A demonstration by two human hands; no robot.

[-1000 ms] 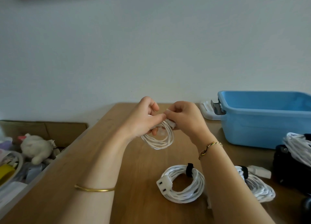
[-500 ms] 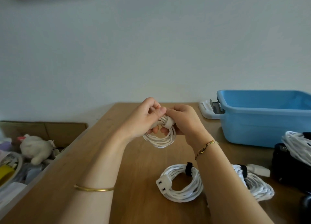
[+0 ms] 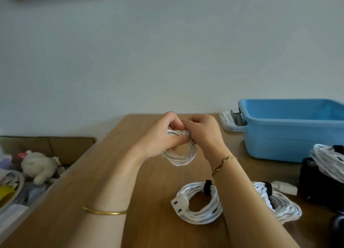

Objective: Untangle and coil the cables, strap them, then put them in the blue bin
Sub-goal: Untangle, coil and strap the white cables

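left hand (image 3: 160, 136) and right hand (image 3: 202, 134) pinch a cable coil (image 3: 181, 158) with curled fingers; blue bin (image 3: 279, 136) floor hidden; cardboard box (image 3: 70, 147) holds a plush toy (image 3: 38, 165).

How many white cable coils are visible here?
4: held coil, between left hand and right hand; socket coil and plug coil on the table; edge coil atop a black object. Bin interior partly hidden.

Small coil (image 3: 179, 156) of thin white cable, held in the air, its top arc pinched between left hand (image 3: 162, 137) and right hand (image 3: 204, 134). Nearer, two thicker white coils lie flat: socket coil (image 3: 200, 205), bound by a black strap (image 3: 208, 187), and second coil (image 3: 283, 205) just right of it, also black-strapped, partly hidden. Blue bin (image 3: 290, 136) upright, open-topped, far right; white bundle (image 3: 327, 162) lies in front of it.
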